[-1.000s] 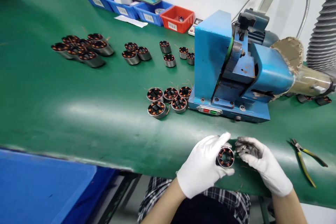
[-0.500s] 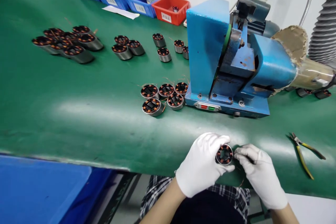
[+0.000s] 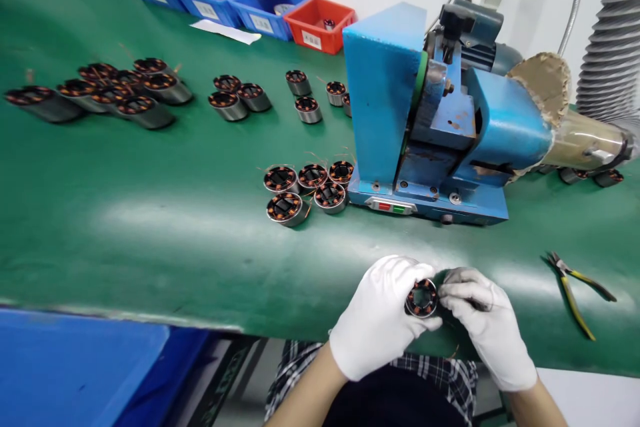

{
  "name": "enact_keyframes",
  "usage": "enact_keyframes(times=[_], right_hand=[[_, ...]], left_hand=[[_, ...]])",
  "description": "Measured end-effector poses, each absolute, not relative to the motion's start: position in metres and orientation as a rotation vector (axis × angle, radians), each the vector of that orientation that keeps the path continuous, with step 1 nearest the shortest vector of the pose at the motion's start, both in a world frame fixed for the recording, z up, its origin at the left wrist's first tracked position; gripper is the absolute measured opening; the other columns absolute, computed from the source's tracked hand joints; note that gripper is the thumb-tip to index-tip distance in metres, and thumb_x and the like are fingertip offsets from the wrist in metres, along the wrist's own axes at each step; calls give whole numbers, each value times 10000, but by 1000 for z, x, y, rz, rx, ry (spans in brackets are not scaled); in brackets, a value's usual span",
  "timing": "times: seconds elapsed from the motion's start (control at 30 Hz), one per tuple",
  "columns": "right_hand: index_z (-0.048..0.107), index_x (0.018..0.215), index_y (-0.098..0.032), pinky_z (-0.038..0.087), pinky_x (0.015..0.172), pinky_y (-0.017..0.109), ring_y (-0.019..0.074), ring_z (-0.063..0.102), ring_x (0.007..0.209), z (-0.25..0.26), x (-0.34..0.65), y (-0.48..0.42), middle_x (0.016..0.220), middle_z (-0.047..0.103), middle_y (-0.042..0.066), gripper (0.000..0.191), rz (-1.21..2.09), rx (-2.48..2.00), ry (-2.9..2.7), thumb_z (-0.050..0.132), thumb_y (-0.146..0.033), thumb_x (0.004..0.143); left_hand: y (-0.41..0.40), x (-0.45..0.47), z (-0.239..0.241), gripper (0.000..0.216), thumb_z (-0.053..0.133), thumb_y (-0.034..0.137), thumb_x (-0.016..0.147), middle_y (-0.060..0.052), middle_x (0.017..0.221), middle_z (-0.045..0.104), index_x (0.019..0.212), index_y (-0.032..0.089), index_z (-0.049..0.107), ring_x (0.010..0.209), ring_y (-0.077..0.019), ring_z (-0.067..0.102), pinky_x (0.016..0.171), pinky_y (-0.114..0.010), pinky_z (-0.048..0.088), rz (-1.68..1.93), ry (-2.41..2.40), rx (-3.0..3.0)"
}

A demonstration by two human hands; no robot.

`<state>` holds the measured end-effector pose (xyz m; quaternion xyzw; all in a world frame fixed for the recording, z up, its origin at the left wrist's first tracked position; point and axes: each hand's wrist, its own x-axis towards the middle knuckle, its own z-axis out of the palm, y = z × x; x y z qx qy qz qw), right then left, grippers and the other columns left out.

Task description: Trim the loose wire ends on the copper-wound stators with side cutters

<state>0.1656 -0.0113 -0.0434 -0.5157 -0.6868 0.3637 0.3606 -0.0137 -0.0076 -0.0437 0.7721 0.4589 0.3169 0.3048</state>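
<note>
My left hand (image 3: 380,320), in a white glove, is wrapped round a small motor stator (image 3: 421,298), a metal ring with copper windings inside. It is held over the front edge of the bench, its open face turned up toward me. Right beside the ring's right rim, my gloved right hand (image 3: 483,317) is closed in a pinch, apparently on a thin wire of the stator; the fingertips mostly hide it. Below the hands a loose copper wire end (image 3: 454,351) shows. To the right lie cutting pliers (image 3: 570,287) with yellow handles, their jaws apart.
A blue machine (image 3: 385,93) with red and green buttons stands behind my hands. Several stators (image 3: 285,208) sit left of it, with more groups (image 3: 145,112) farther back. Blue bins (image 3: 265,13) and a red bin (image 3: 320,20) line the wall. A blue tray (image 3: 75,367) is at lower left.
The view has shifted slightly, and another stator shows at the far left. My right fingers have come closer to the rim of the held stator, while my left hand keeps its grip.
</note>
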Motion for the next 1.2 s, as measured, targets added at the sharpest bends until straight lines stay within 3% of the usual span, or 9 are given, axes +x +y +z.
enact_keyframes(times=[0.23,0.37,0.5,0.57,0.63,0.77,0.97,1.1,1.2], right_hand=[[718,716,-243,464,832,421,246,620,826,-55,195,13,829,693,56,113,622,-1609,-1774,644,-283,793],[677,892,-190,498,773,399,245,643,814,-43,223,1,908,696,99,184,501,-1755,-1608,587,-343,844],[643,996,-210,530,579,290,206,677,650,-29,204,-24,801,730,37,251,1001,-1734,-1721,669,-319,772],[650,966,-235,528,566,282,209,681,637,-25,181,-31,766,733,12,233,1261,-1691,-1825,692,-276,741],[654,900,-249,524,579,282,209,686,647,-23,162,-34,752,733,5,116,1282,-1656,-1899,650,-259,785],[666,859,-261,501,639,280,190,675,684,-28,162,-35,787,716,16,178,998,-1518,-2220,501,-209,895],[667,938,-225,419,574,295,185,561,569,-39,222,-19,668,619,32,357,160,-1401,-2750,386,-23,847],[673,911,-203,435,607,334,219,600,623,-17,252,-6,757,669,85,286,-99,-1612,-2624,405,-110,873],[645,992,-224,475,689,350,242,658,762,4,240,-11,945,704,98,232,9,-1538,-2412,429,-222,908]], left_hand=[[-8,-14,-46,518,859,273,560,-35,989,665,982,201,567,933,-216,625,885,-373,486,878,1229,2034],[-7,-13,-48,645,875,360,507,-69,1018,663,1040,191,554,966,-255,627,887,-426,499,898,1260,2052],[-5,-17,-48,909,885,378,465,-155,1228,602,1242,166,464,1168,-334,540,1004,-520,427,751,1236,2145],[-4,-21,-48,794,854,321,557,-136,1248,604,1241,184,477,1199,-303,526,1030,-491,418,693,1212,2147],[-4,-23,-48,633,810,295,637,-101,1202,639,1193,199,524,1180,-268,546,1033,-454,426,707,1211,2128],[-6,-22,-50,527,811,262,631,-69,1129,682,1102,203,584,1142,-250,572,1034,-436,423,778,1238,2119],[-6,-18,-51,551,854,315,565,-48,1078,695,1044,222,597,1112,-259,589,1025,-460,418,783,1226,2117],[-7,-19,-52,549,842,287,582,-60,1104,682,1060,223,580,1128,-264,581,1038,-471,402,764,1225,2127],[-14,-21,-45,900,852,405,528,-164,1281,564,1285,184,419,1229,-331,498,1040,-525,395,735,1236,2126]])
